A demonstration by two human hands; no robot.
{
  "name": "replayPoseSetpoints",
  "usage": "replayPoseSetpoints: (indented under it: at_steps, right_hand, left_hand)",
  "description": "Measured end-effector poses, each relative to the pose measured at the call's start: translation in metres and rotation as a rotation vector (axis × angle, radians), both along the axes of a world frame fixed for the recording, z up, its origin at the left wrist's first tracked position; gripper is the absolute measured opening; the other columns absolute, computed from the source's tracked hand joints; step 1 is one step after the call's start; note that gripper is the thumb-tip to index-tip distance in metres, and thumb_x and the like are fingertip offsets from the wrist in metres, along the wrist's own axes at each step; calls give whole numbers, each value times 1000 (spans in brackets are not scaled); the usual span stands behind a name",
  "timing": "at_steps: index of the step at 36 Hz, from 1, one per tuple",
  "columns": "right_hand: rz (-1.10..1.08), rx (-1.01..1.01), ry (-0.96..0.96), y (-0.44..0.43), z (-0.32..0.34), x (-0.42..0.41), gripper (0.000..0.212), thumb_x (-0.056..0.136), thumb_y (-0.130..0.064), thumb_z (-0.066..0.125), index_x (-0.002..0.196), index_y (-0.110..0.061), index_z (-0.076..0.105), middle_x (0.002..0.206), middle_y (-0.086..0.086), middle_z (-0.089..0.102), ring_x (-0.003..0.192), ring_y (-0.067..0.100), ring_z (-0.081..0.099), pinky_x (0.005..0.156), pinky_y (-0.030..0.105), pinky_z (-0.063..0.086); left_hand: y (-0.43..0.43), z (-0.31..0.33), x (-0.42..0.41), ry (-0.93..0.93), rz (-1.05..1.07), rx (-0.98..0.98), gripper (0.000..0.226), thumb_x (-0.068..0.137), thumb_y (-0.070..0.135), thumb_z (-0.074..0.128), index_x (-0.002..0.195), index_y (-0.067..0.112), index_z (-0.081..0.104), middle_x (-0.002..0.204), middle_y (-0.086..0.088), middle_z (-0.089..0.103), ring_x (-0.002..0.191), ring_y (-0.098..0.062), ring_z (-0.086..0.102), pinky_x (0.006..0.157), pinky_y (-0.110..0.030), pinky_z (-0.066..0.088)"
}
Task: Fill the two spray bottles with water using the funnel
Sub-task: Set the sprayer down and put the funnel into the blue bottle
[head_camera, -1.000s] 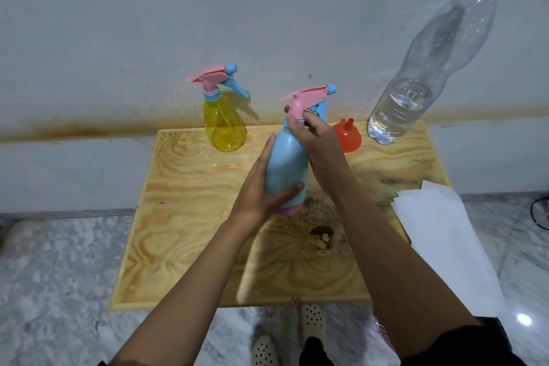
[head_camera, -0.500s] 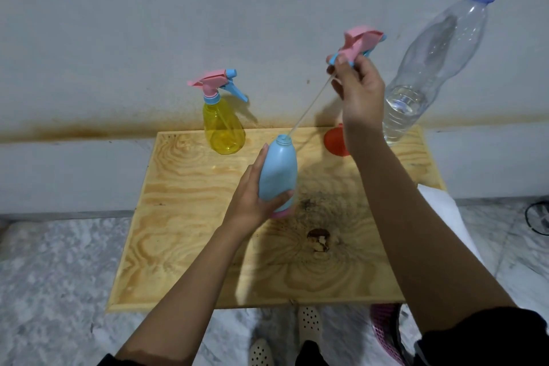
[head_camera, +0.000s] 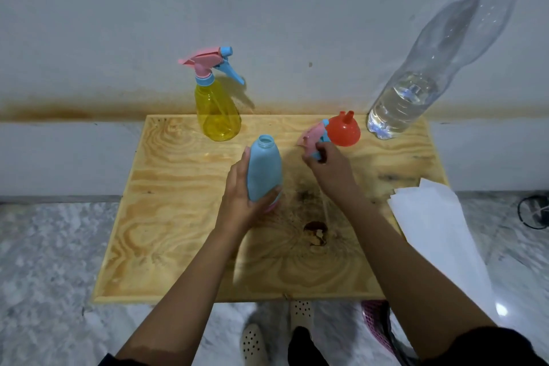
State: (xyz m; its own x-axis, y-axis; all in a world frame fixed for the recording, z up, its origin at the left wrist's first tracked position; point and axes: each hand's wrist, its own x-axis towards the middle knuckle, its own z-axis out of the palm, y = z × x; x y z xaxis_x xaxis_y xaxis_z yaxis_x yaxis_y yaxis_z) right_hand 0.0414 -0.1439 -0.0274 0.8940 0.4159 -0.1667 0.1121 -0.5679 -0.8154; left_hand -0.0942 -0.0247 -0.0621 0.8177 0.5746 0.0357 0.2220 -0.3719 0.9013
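On the pale plywood board (head_camera: 166, 217) by the white wall, your right hand (head_camera: 329, 169) has lowered the pink-and-blue trigger sprayer head (head_camera: 313, 135), pinched in its fingers, beside the small orange plastic funnel (head_camera: 344, 131). Your left hand (head_camera: 240, 196), wrapped around the opaque light-blue plastic spray bottle (head_camera: 264, 169), presents an open neck ready for the funnel; the translucent yellow spray bottle (head_camera: 218, 113) remains capped, and no label or writing is legible

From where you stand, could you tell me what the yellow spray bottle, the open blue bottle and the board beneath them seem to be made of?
Yellow spray bottle: translucent glossy plastic, since light passes through its body. Open blue bottle, held by the left hand: opaque plastic with a matte look and a moulded threaded neck. Wooden board: probably unfinished plywood, with swirling grain, a knot and dark stains.
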Motion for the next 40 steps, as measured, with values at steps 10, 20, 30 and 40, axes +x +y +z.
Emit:
replayPoseSetpoints:
  at_steps: [10,20,30,40]
  right_hand:
    - [-54,-100,-42,-5,-50,-23,40,91,-23,57,126,-5,50,122,13,52,112,24,49,86,27,38]
    - [-130,-123,-111,4,-68,-37,37,91,-26,56,123,-7,51,125,16,44,116,27,35,96,32,31]
    - [-155,-50,-125,9,-66,-32,33,89,-30,58,114,-9,52,119,11,49,111,24,39,91,32,35]
    - [-419,37,-306,-4,-49,42,43,84,-20,65,121,-4,50,124,14,50,113,26,45,90,22,30]
  left_hand:
    - [3,-10,0,-2,-4,-39,95,59,60,67,124,75,-1,128,16,26,113,2,36,95,-28,37]
    - [8,-18,-5,34,-37,-78,106,60,55,77,119,77,-9,139,21,18,130,-5,26,109,-37,33]
    - [11,-16,-3,54,-54,-102,102,58,68,70,118,78,-11,146,20,13,138,-13,24,110,-47,34]
    - [14,-25,0,47,-31,-79,99,62,62,70,133,62,0,151,2,20,133,-20,31,105,-51,39]
